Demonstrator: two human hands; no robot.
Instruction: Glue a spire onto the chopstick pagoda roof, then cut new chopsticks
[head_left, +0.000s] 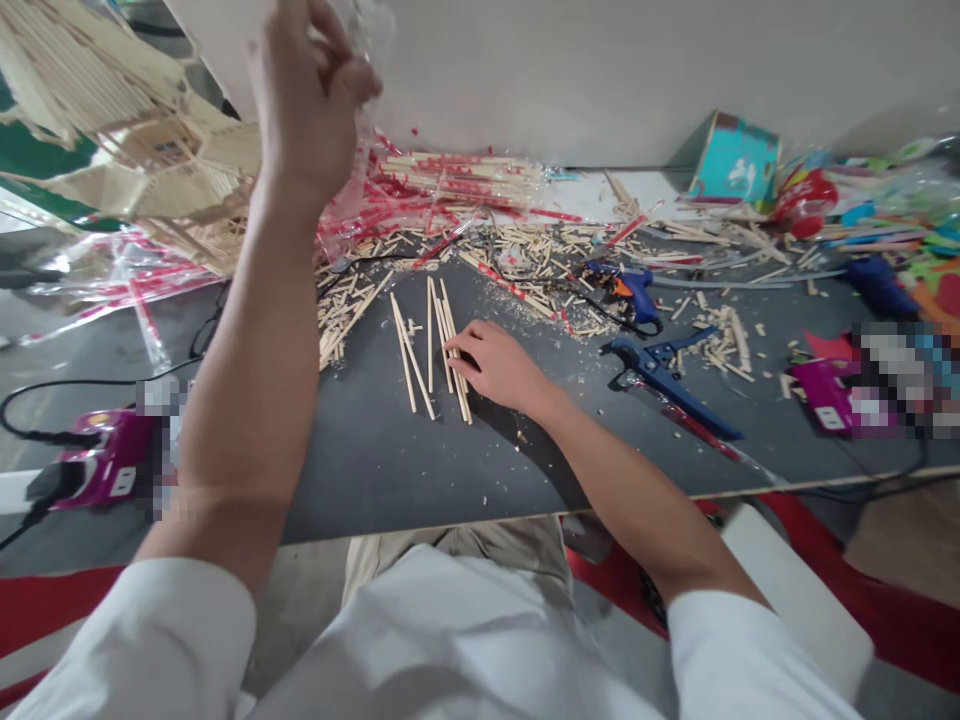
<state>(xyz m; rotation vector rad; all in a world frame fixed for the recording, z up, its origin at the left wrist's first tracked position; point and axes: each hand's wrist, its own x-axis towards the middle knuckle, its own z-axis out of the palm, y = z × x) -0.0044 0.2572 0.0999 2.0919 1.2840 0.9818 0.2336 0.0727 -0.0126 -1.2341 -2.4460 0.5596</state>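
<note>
Raised at the upper left, my left hand (311, 110) is closed on a crumpled clear plastic wrapper (371, 35). My right hand (495, 368) rests low over the grey tabletop, its fingers curled onto a few wooden chopsticks (452, 350). To their left lie several more loose chopsticks (410, 350), roughly parallel and pointing away from me. Behind them is a heap of wrapped chopsticks (472, 180) in clear and red plastic. Part of that heap is hidden by my left arm.
Cut stick pieces (525, 250) litter the back. At right are a blue cutter (667, 385), a blue glue gun (634, 290) and a purple power strip (821, 395). A stick-built model (157, 150) stands at left, near another purple power strip (112, 455) with black cables.
</note>
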